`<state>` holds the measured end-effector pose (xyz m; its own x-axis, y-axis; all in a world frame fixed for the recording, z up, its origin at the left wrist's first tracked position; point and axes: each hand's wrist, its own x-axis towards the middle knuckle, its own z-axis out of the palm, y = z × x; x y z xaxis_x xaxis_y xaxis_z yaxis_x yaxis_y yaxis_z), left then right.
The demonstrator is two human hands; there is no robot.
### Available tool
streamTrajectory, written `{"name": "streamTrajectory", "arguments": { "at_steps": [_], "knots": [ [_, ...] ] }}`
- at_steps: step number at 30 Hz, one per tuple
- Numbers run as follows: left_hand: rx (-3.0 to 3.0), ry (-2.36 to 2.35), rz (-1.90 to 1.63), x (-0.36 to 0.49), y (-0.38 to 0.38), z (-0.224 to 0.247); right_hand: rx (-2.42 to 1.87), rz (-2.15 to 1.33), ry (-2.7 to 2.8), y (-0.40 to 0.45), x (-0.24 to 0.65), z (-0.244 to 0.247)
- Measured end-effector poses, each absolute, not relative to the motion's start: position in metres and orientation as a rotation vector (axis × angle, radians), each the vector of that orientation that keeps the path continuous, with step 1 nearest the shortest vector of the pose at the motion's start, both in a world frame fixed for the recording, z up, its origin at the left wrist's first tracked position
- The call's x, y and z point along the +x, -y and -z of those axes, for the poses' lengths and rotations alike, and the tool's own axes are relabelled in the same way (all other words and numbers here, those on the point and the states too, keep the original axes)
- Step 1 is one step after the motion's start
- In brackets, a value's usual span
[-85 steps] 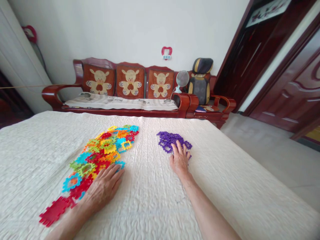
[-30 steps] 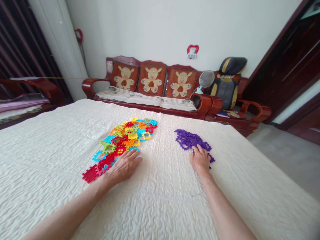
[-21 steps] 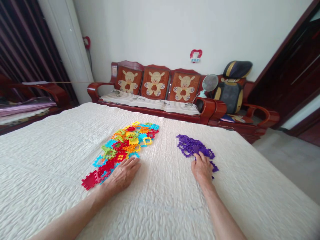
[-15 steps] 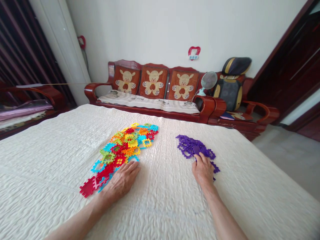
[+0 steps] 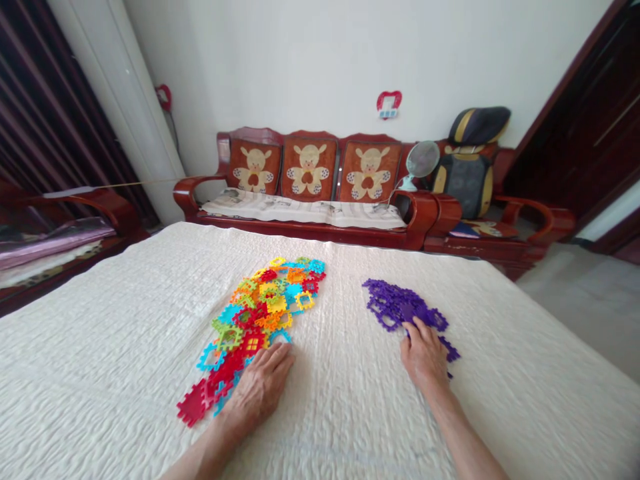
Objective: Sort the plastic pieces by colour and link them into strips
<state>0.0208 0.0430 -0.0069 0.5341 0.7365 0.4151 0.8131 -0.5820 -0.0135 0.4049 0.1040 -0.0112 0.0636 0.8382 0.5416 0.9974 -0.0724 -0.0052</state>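
A long pile of flat, notched plastic pieces (image 5: 276,305) in red, yellow, orange, green and blue lies on the white quilted cover (image 5: 340,413), left of centre. My left hand (image 5: 263,381) rests at the pile's lower right edge, its fingertips by a light blue frame piece; its palm side is hidden. To the right is a smaller heap of purple notched pieces (image 5: 395,303). My right hand (image 5: 425,352) lies on this heap's near edge, fingers slightly spread and tips touching the purple pieces.
Behind the covered surface stands a red wooden sofa (image 5: 300,230) with three bear cushions. A small fan (image 5: 423,160) and a chair with a black and tan massage pad (image 5: 467,183) are at the back right. Another wooden seat (image 5: 117,210) is on the left.
The view has shifted a little, so both piles and hands appear lower and further right. Both hands keep about the same places against the piles.
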Motion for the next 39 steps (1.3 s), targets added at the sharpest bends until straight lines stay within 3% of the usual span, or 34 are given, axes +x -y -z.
{"name": "streamTrajectory", "arguments": {
  "at_steps": [14,25,31,35,39],
  "knots": [
    [-2.407,1.493,0.762,0.022,-0.048,0.005,-1.929,0.542,1.894,-0.102,0.408,0.012],
    [-2.480,1.532,0.587,0.018,-0.064,0.000,-1.942,0.442,1.866,-0.098,0.402,0.007],
    [-2.534,1.652,0.392,0.044,-0.074,-0.027,-1.939,0.374,1.861,-0.096,0.402,0.005],
    [-2.643,1.553,0.562,0.092,-0.113,-0.037,-1.927,0.311,1.849,-0.097,0.401,0.005],
    [-2.804,1.340,0.885,0.149,-0.167,-0.019,-1.856,0.214,1.889,-0.096,0.401,0.002]
  ]
}}
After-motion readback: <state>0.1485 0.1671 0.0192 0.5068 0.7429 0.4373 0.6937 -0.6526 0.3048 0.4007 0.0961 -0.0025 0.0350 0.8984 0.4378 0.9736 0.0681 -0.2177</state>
